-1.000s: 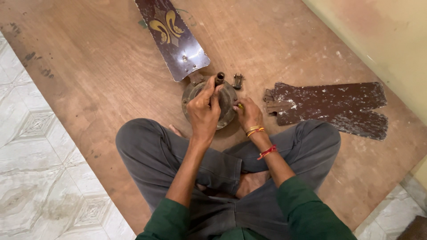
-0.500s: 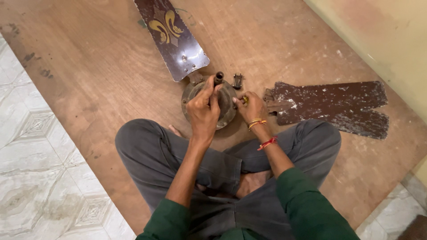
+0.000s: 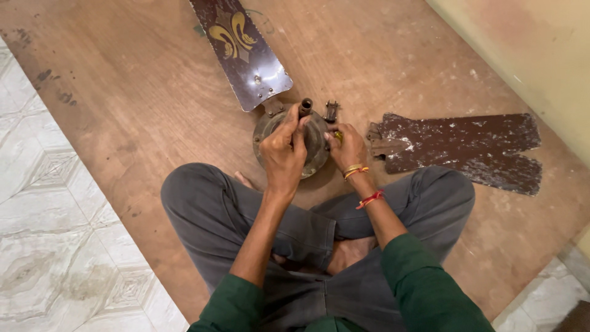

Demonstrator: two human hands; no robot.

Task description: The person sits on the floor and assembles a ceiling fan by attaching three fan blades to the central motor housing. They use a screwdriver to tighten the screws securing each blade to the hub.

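A round, rusty fan motor (image 3: 314,140) lies on the wooden board in front of my crossed legs. My left hand (image 3: 283,154) grips the top of its housing, with the fingers reaching toward the upright shaft (image 3: 305,106). Pressed against the motor's right edge, my right hand (image 3: 348,149) is closed on a small yellow-tipped tool (image 3: 338,134). Only the tip of that tool shows. One dark brown blade with a gold emblem (image 3: 243,52) is fixed to the motor and points away from me. A small metal bracket (image 3: 331,110) sticks out at the motor's far right.
Two loose, worn brown blades (image 3: 461,147) lie stacked to the right on the wooden board (image 3: 123,92). A pale wall (image 3: 541,43) runs along the far right. Marble-pattern floor tiles (image 3: 55,209) border the board on the left.
My right hand has slid up along the motor's right side, closer to the bracket. My left hand keeps its grip on the housing.
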